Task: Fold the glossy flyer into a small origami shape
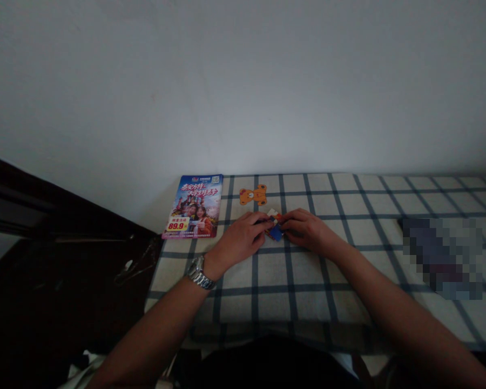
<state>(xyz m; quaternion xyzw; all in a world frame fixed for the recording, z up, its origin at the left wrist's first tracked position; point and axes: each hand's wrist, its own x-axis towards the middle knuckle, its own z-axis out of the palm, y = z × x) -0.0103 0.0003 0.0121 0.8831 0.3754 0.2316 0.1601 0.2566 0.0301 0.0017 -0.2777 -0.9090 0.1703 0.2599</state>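
Note:
Between my two hands is a small piece of folded paper (276,231), blue with orange and white parts. My left hand (246,233), with a metal watch (200,273) on its wrist, pinches the paper's left side. From the right, my right hand (308,231) grips the other side, its fingers curled in. The fingertips cover part of the paper, so its full shape is hidden. Just beyond my hands lies a flat orange bear cutout (253,195).
A colourful printed leaflet (193,208) lies at the table's back left corner. The checked tablecloth (368,202) runs along the white wall (243,86). A dark, pixelated item (441,259) lies at the right. Left of the table is a dark area (65,302).

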